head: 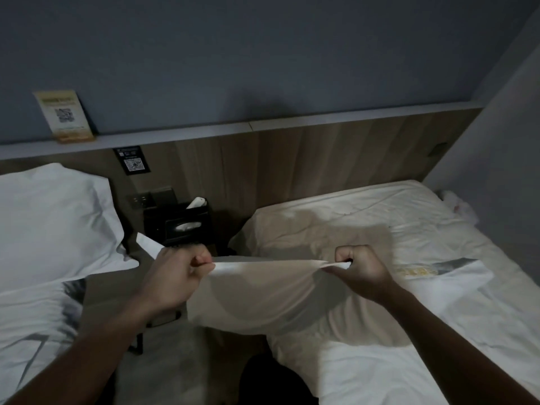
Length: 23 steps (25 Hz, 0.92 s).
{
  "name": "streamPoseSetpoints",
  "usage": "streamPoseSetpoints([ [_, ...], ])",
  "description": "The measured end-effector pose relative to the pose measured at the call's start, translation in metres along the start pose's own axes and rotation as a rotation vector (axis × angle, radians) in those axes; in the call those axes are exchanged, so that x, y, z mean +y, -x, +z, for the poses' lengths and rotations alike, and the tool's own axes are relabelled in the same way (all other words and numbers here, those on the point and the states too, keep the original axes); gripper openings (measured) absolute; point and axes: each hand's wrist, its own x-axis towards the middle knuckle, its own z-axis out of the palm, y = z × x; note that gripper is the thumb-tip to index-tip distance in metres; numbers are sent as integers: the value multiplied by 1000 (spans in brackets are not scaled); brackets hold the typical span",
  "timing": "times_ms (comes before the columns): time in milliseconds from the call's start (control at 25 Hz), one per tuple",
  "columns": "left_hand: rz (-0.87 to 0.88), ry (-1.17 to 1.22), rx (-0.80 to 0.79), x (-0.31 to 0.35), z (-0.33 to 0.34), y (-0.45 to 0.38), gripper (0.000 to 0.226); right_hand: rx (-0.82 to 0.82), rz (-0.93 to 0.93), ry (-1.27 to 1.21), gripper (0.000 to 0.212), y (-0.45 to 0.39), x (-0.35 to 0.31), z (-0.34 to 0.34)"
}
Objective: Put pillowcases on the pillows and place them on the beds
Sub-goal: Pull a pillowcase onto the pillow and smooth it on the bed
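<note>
Off past my right fingers [344, 260] the right bed [438, 331] runs away from me, its white sheet rumpled, with a bare cream pillow [315, 232] lying flat at the head. Out beyond my left fingers [201, 260] sits the left bed [32, 323], a plump white-cased pillow [55, 217] on it. Straight ahead between my fingers, the dark nightstand [178, 220] carries a tissue box [184, 226]. Up above, the ledge [204, 133] holds a small card [65, 115].

No legible wording anywhere; QR codes only, on a yellow card [65, 116] atop the ledge [181, 135] and a black plaque [132, 160] on the headboard [292, 168].
</note>
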Motion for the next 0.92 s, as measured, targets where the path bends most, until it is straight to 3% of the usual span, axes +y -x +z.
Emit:
streamPoseSetpoints([
  [160, -156, 68, -99, -21, 21, -49, 16, -24, -79, 63, 58, -64, 19, 3],
  [440, -390, 203, -175, -68, 80, -134, 24, -196, -19, 106, 56, -184, 84, 53],
  [600, -458, 278, -106, -91, 98, -165, 26, -216, -70, 106, 59, -243, 101, 78],
  [800, -384, 320, 20, -119, 133, -184, 21, -205, -21, 68, 56, -290, 139, 135],
  [920, -321, 319, 135, -127, 167, -195, 20, -150, -100, 42, 54, -310, 168, 170],
])
